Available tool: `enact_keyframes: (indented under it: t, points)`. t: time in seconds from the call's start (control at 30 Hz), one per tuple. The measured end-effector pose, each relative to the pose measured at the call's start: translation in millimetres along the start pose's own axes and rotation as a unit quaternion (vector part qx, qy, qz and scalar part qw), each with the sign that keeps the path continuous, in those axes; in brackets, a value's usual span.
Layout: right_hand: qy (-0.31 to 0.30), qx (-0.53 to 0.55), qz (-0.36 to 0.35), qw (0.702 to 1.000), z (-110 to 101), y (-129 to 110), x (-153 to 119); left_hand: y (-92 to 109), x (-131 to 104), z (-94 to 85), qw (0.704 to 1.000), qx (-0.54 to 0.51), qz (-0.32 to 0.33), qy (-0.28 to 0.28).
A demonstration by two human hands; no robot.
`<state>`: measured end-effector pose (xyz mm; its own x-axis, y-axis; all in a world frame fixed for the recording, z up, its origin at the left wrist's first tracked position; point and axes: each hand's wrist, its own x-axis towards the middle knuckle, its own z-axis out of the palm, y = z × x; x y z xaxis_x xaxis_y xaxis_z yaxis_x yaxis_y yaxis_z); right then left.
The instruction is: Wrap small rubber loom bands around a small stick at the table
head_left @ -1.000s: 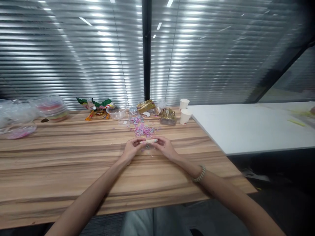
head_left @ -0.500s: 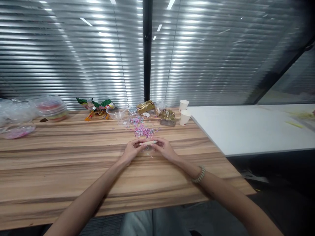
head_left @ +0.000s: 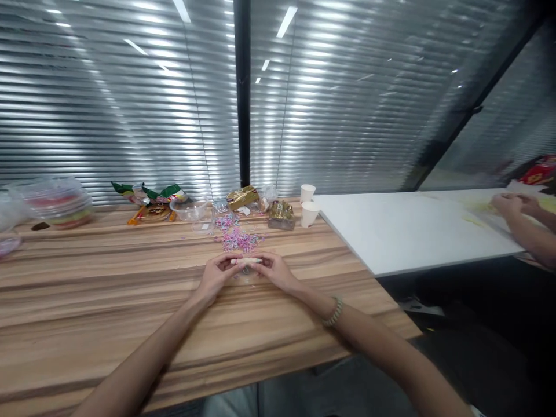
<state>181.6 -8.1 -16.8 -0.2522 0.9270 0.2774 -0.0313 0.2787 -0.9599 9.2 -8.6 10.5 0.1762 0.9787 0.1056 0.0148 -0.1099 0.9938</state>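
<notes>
Above wooden tabletop (head_left: 130, 324) | left hand (head_left: 216, 275), right hand (head_left: 275, 272): grip pinched on pale stick (head_left: 246, 261) | co-worker's hands (head_left: 509, 204) more visible

No legible text; yellow marks on the red packet (head_left: 538, 172) perhaps blurred lettering

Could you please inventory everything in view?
rod: 1, pale, held centrally
small pieces: many, pinkish, beyond rod
packages: 2, gold, beyond pieces
paper cups: 2, white, right of packages
bowl: 1, clear, left of packages
snack packets: several, green and orange, left of bowl
stacked containers: several, red and green, far left
wooden table: 1, brown, foreground
white table: 1, white, right
blinds: several, grey, background
another person's hands: 2, far right
bracelet: 1, pale, right forearm
left grip: 1, on rod
right grip: 1, on rod
</notes>
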Motion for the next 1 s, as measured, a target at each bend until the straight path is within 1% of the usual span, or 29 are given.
enact_keyframes:
  t: [0.1, 0.3, 0.43, 0.6, 0.77, 0.9, 1.0]
  points:
    - [0.0, 0.004, -0.006, 1.0, 0.3, 0.2, 0.5, 0.6, 0.6, -1.4, 1.0, 0.001, -0.003, 0.008]
    - [0.035, -0.015, -0.001, 0.999, 0.2, -7.4, 1.9, 0.8, 2.6, -3.4, 0.999, 0.039, 0.002, 0.016]
    - [0.05, -0.005, -0.011, 0.999, -0.9, -9.3, 4.5, -2.5, 4.4, -5.8, 0.997, 0.069, 0.004, 0.037]
    - [0.067, 0.014, 0.002, 0.998, 0.0, -8.2, 7.0, -6.5, 8.0, -8.3, 0.995, 0.074, 0.001, 0.065]
    - [0.07, -0.007, 0.011, 0.997, -0.5, -10.7, 7.5, 0.1, 7.4, -6.2, 0.993, 0.075, -0.008, 0.09]
    - [0.077, -0.023, 0.012, 0.997, -2.2, -13.7, 7.2, 5.6, 5.8, -4.4, 0.992, 0.095, -0.019, 0.087]
    - [0.077, -0.009, 0.011, 0.997, -3.0, -11.0, 8.0, 8.0, 5.6, -3.9, 0.989, 0.116, -0.018, 0.085]
